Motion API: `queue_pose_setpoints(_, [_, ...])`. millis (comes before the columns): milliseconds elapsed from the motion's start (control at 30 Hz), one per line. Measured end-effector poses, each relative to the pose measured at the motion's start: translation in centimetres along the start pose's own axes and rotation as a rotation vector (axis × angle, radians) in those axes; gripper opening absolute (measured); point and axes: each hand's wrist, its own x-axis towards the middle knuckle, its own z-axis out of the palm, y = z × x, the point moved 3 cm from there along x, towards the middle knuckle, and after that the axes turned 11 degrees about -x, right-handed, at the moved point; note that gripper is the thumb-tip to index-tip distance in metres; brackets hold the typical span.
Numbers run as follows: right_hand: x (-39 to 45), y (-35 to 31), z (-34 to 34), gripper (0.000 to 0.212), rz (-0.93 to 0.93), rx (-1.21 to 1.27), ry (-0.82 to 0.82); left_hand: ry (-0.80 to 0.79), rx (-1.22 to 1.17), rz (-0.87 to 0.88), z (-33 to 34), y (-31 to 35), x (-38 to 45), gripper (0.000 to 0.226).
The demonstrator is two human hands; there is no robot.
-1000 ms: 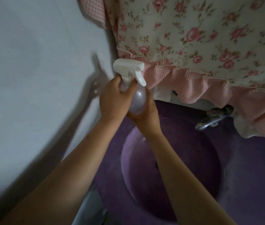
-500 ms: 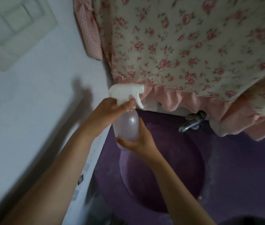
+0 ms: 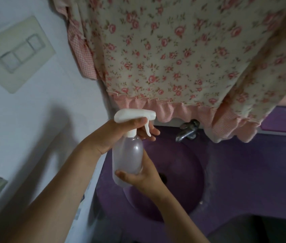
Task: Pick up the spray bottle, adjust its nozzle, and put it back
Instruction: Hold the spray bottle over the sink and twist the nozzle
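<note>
Head view. Spray bottle [image 3: 127,155] is held upright in the air above the left part of a purple sink basin [image 3: 182,181], clear of the basin surface. The translucent body is gripped from below and behind by the right hand [image 3: 141,176]: the thumb is laid across the lower front of the body and the remaining fingers are wrapped round the far side, mostly hidden. The white trigger head [image 3: 133,115] is at 12 o'clock from the body, with its nozzle tip [image 3: 153,114] pointed toward 3 o'clock. The neck below the head is enclosed by the left hand [image 3: 119,135], which is closed round it from 9 o'clock; its fingertips [image 3: 153,133] are seen behind the trigger lever. Whether the nozzle tip itself is touched cannot be told. A metal tap [image 3: 187,131] is noted at 2 o'clock from the bottle, partly covered by the pink ruffled hem of a floral curtain [image 3: 173,58]. A wall switch plate [image 3: 18,53] is recorded at 10 o'clock on the white wall.
</note>
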Motion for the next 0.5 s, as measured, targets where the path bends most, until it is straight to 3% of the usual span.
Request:
queue_pose_setpoints(100, [0.1,-1.7,-1.1,0.079,-0.061,-0.002,0.033,0.002,0.051,0.073,1.1,1.9,0.1,0.027])
queue_pose_setpoints(333, [0.0,-4.2,-3.0,0.078,-0.137,-0.001,0.087,0.052,0.07,0.194,2.4,4.6,0.3,0.05])
queue_pose_setpoints(500, [-0.9,-1.8,-1.5,0.076,-0.053,0.082,0.055,0.073,0.125,0.09,2.8,2.4,0.6,0.029])
